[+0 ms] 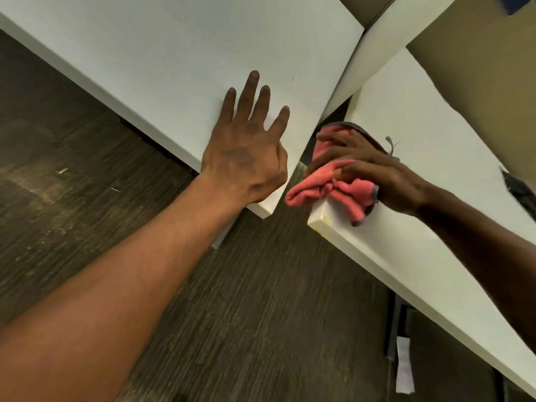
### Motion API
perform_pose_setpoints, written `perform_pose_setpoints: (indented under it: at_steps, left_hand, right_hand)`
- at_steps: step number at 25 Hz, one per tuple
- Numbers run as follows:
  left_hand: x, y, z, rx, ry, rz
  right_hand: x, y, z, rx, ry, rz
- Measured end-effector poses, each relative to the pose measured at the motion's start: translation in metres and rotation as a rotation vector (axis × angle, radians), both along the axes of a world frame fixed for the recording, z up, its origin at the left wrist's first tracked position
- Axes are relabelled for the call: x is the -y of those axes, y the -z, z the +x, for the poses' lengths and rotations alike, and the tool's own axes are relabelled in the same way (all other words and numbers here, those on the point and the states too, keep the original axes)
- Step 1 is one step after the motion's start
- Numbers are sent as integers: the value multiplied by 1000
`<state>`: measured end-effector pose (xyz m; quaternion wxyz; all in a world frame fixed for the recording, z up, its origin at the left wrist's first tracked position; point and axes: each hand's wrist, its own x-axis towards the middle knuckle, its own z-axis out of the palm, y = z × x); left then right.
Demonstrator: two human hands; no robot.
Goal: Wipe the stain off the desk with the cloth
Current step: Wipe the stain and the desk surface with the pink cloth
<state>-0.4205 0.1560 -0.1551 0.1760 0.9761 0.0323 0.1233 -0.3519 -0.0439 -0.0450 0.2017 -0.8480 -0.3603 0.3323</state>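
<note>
No legible txt or labels.

Two white desks point(174, 47) meet at a corner above a dark wood-grain floor point(261, 300), with a narrow gap between them. Two bare hands are in view: the left hand point(246, 149) lies flat on one desk, the right hand point(374, 172) on the other. One pink cloth point(327, 187) lies bunched under the right hand. One yellowish stain point(324, 219) marks that desk's corner.
</note>
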Motion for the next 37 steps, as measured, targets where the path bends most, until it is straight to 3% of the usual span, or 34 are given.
perform_pose_setpoints:
  at_steps: [3,7,12,17,22,27,31,35,37]
  left_hand:
    - [0,-1,-1,-9,-4,1]
    - [1,-1,1,-10,-5,4]
    - [0,-4,-2,-22,0,17]
    - [1,-2,0,-42,38,56]
    - [-1,-2,2,-104,81,116]
    - [1,3,4,-103,66,122]
    - [1,-1,3,-121,74,127]
    - [0,-2,3,-139,61,138]
    - [3,-3,2,-142,49,137]
  right_hand:
    - [-5,3,2,33,58,-7]
    - [3,7,-19,-61,-163,14]
    - [-9,-1,8,22,108,-37]
    - [7,11,-16,111,-192,1]
    - [0,4,15,190,31,-63]
    - [26,24,-26,286,-293,84]
    - [16,12,5,141,-20,74]
    - [20,25,-8,447,-124,-22]
    - [35,34,-30,509,-220,18]
